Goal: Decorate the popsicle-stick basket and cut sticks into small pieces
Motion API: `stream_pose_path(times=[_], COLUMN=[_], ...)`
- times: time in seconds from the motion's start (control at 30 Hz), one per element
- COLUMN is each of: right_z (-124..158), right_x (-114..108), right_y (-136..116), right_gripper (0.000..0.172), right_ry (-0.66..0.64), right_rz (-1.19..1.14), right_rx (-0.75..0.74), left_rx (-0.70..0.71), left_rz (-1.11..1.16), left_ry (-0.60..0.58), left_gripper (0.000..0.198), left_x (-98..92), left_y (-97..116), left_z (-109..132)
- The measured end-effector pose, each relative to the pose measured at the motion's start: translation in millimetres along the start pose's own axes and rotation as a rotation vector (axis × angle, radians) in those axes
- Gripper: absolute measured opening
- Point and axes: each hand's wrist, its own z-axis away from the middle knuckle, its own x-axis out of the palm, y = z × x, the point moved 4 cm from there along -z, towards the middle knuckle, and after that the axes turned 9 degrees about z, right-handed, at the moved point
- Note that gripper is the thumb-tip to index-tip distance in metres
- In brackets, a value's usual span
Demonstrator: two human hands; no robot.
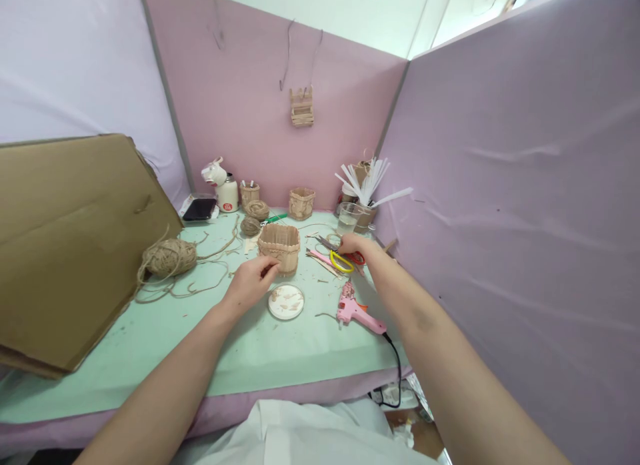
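A small woven-looking wooden basket point(287, 259) stands upright in the middle of the table. My left hand point(257, 278) is at its front left side, thumb and fingers pinched together; what they hold, if anything, is too small to name. To the right, my right hand point(354, 246) has its fingers closed around the middle of the red-handled scissors point(326, 242), whose grey blades point left. Just beneath lie yellow-handled scissors point(342, 261). In front of the basket sits a round white dish point(286, 301) with small tan scraps in it.
A pink glue gun point(357, 311) lies at front right, its black cord hanging over the edge. Twine balls point(173, 257) and cardboard point(75, 251) are at left. Behind stand a second basket point(301, 203), a clear cup point(349, 218) and white strips point(367, 181).
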Motion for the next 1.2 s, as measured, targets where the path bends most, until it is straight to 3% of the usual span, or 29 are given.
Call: stream_pose_path(times=[0.1,0.3,0.4,0.53,0.7,0.83,1.03,1.2], right_z=[0.8,-1.0,-0.7,13.3,49.2,44.2,2.2,8.7], right_x=[-14.9,-69.0,-83.1,-76.5,-40.9,-24.7,-49.5,-68.8], right_y=[-3.9,-7.3,-17.6,-31.3,-30.3,-39.7,-50.9,-4.8], right_gripper=[0.028,0.030,0.029,0.032,0.038,0.036,0.028,0.029], right_ry=[0.009,0.161,0.191,0.185,0.162,0.062,0.019,0.122], right_rz=[0.031,0.057,0.042,-0.003,-0.055,-0.047,0.039,0.086], right_rx=[0.022,0.034,0.017,-0.003,-0.003,-0.015,-0.039,0.012], left_rx=[0.000,-0.026,-0.038,-0.028,-0.017,-0.007,-0.020,-0.018], left_rz=[-0.005,0.027,0.023,0.018,0.025,0.024,0.002,0.002], left_ry=[-0.003,-0.012,-0.017,-0.025,-0.035,-0.030,-0.055,-0.066], left_gripper=[0.026,0.026,0.025,0.025,0.025,0.023,0.021,0.021], left_x=[0.2,0.1,0.4,1.8,2.4,1.6,2.8,3.1], left_y=[-0.1,0.7,-0.2,-1.4,-1.5,0.3,2.3,2.6], left_z=[-0.1,-0.1,-0.1,-0.8,-1.0,0.1,2.0,2.1])
